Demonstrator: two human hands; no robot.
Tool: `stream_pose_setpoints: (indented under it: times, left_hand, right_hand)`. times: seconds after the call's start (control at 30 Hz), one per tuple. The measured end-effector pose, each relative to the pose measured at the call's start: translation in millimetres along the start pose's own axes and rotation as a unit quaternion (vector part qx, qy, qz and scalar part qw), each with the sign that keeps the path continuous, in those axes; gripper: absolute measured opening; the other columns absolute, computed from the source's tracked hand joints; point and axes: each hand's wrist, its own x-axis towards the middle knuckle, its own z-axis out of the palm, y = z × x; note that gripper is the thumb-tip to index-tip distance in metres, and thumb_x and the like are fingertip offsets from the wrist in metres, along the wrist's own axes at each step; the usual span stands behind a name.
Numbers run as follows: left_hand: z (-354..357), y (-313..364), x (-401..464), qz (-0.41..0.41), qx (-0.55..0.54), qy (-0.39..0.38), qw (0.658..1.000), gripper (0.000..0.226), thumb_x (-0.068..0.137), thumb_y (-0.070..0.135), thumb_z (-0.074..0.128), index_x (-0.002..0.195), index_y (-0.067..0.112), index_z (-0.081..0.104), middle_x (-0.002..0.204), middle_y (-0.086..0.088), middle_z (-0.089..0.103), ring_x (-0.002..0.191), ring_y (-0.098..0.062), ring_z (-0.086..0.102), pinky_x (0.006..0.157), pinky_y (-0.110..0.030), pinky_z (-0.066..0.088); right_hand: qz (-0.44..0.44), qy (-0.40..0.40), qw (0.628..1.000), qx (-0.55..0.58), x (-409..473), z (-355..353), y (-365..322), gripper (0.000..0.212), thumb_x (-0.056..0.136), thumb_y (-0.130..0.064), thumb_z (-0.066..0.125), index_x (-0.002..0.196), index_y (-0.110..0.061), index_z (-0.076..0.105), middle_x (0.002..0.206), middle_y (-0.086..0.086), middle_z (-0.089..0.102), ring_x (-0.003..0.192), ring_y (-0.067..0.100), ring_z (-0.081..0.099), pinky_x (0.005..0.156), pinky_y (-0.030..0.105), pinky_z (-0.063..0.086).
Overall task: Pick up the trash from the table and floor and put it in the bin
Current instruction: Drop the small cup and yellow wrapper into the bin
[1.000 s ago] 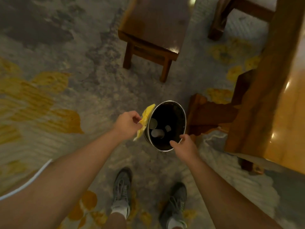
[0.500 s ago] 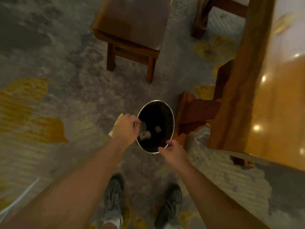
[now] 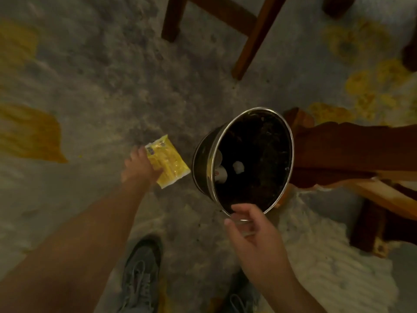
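Note:
A round black bin [image 3: 259,141] with a shiny metal rim stands on the carpet, tipped so its mouth faces me. Inside it lie white crumpled scraps [image 3: 238,167] and a pale cup-like piece [image 3: 222,176]. My right hand [image 3: 252,231] pinches the bin's near rim. A yellow snack packet [image 3: 168,162] sits low beside the bin's left wall, outside it. My left hand [image 3: 137,169] grips the packet's left edge; whether the packet touches the floor I cannot tell.
Dark wooden chair legs [image 3: 248,44] stand beyond the bin. A carved wooden table base [image 3: 343,152] presses close on the bin's right. My two grey shoes [image 3: 141,274] are planted below, on grey carpet with yellow patches [image 3: 29,134].
The view has dropped closer to the floor. My left hand with the yellow packet has moved away from the bin's mouth to its left side. My right hand stays on the near rim.

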Motion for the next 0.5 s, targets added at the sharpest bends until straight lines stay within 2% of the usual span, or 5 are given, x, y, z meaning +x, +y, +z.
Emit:
stream_pose_setpoints:
  times: [0.07,0.17,0.23,0.33,0.5]
  left_hand:
    - [9,-1,27,0.003,0.026,0.020,0.999,0.094,0.084,0.041,0.072,0.155,0.009,0.020,0.158,-0.017,0.027,0.142,-0.039,0.028,0.109,-0.056,0.034]
    - [10,-2,43,-0.018,0.102,0.088,0.991,0.050,0.090,0.025,0.059,0.135,0.009,0.048,0.137,-0.019,0.050,0.128,-0.040,0.043,0.099,-0.056,0.041]
    - [4,-3,38,-0.006,0.120,0.096,0.988,0.034,0.090,0.019,0.052,0.121,0.011,0.061,0.125,-0.019,0.059,0.120,-0.039,0.051,0.094,-0.053,0.043]
    - [-23,-2,15,0.016,-0.062,0.094,0.994,0.024,0.089,0.016,0.057,0.107,0.007,0.070,0.105,-0.022,0.069,0.100,-0.041,0.064,0.082,-0.045,0.052]
    - [-104,31,-56,0.034,-0.288,0.169,0.942,0.016,0.088,0.021,0.069,0.099,0.010,0.072,0.082,-0.007,0.071,0.074,-0.024,0.067,0.067,-0.035,0.049]
  right_hand:
    - [-0.017,0.003,1.000,-0.004,6,-2,7,0.025,0.085,-0.048,0.067,0.109,-0.052,0.059,0.107,-0.027,0.065,0.097,-0.004,0.064,0.075,0.020,0.056]
    - [-0.032,0.016,0.999,-0.014,9,-8,11,0.030,0.081,-0.054,0.062,0.110,-0.054,0.057,0.110,-0.030,0.063,0.096,-0.004,0.064,0.068,0.017,0.055]
    - [-0.033,0.028,0.999,-0.008,7,-13,11,0.030,0.079,-0.054,0.062,0.109,-0.052,0.059,0.107,-0.026,0.066,0.093,-0.001,0.067,0.066,0.017,0.055]
    - [-0.014,0.024,1.000,-0.006,-3,-21,3,0.031,0.079,-0.055,0.063,0.110,-0.052,0.059,0.106,-0.024,0.067,0.092,0.000,0.066,0.066,0.021,0.055]
    - [0.003,0.015,1.000,-0.009,-28,-38,-25,0.024,0.084,-0.052,0.064,0.107,-0.052,0.059,0.102,-0.022,0.067,0.090,-0.005,0.063,0.068,0.020,0.052]
